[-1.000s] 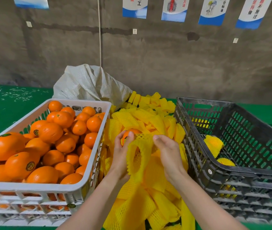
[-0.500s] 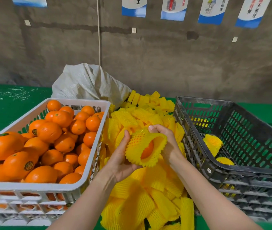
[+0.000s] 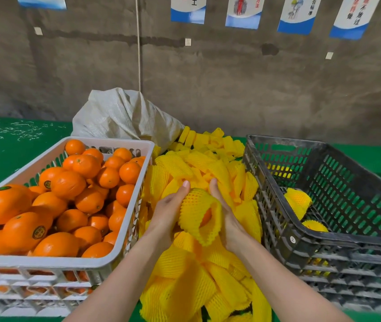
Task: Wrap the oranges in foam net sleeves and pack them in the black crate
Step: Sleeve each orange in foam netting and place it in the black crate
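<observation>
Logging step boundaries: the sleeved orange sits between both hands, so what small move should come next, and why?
Probably carry the orange right into the crate, beside the wrapped oranges. Its sleeve covers it but for the open end, and the left hand and right hand grip it, so wrapping looks done.

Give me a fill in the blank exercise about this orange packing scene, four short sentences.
1. The left hand and right hand hold an orange inside a ____ foam net sleeve.
2. Bare oranges fill the white crate on the person's ____.
3. Wrapped oranges lie in the black crate on the person's ____.
4. The pile of spare sleeves lies ____ the two crates.
Missing words: yellow; left; right; between.
</observation>
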